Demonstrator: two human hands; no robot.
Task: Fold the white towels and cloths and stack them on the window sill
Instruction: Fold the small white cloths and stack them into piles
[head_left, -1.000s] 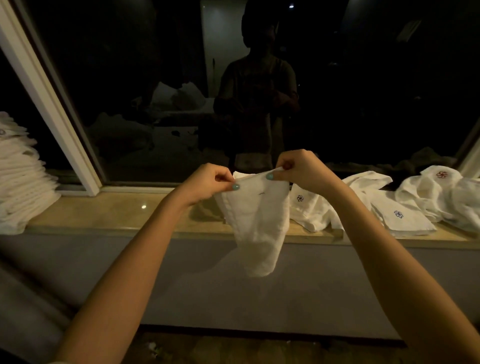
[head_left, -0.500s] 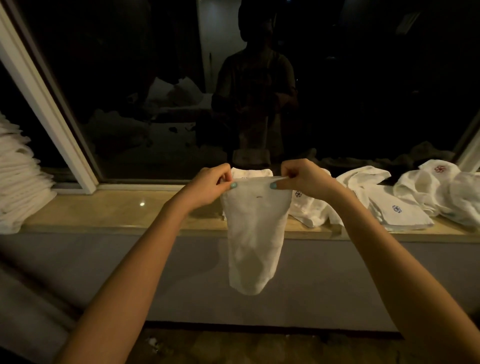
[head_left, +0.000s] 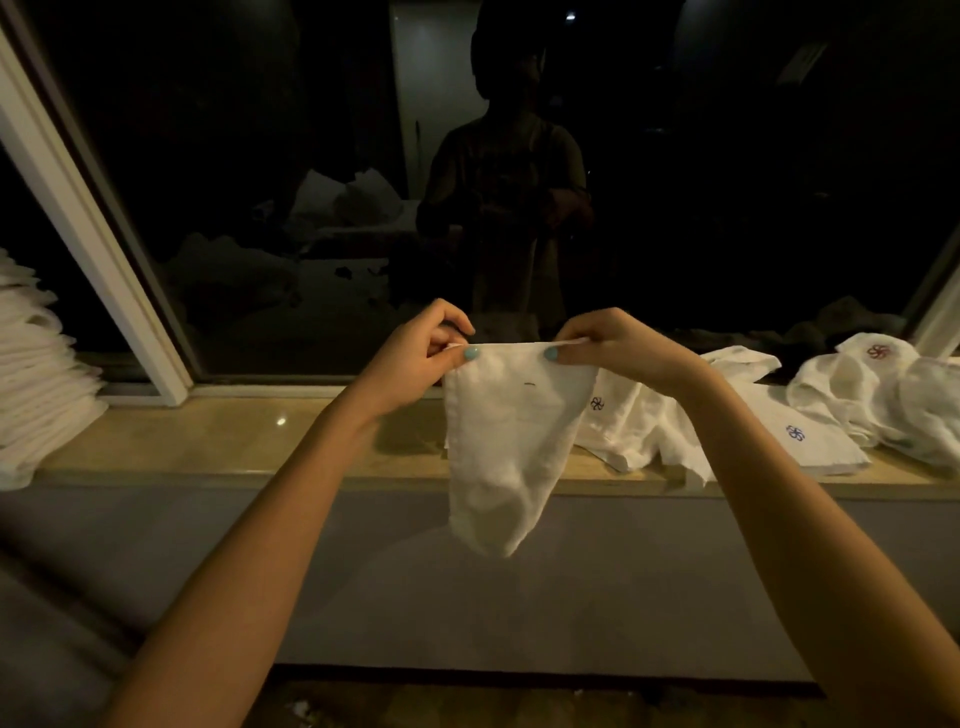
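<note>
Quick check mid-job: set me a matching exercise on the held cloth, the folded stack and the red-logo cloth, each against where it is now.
Things:
1. held cloth
2. stack
3. red-logo cloth

Places:
A. left end of the sill
B. crumpled on the sill, far right
C. hanging in front of the sill, its top edge pinched by the left hand and right hand

Pairs: 1-C, 2-A, 3-B
</note>
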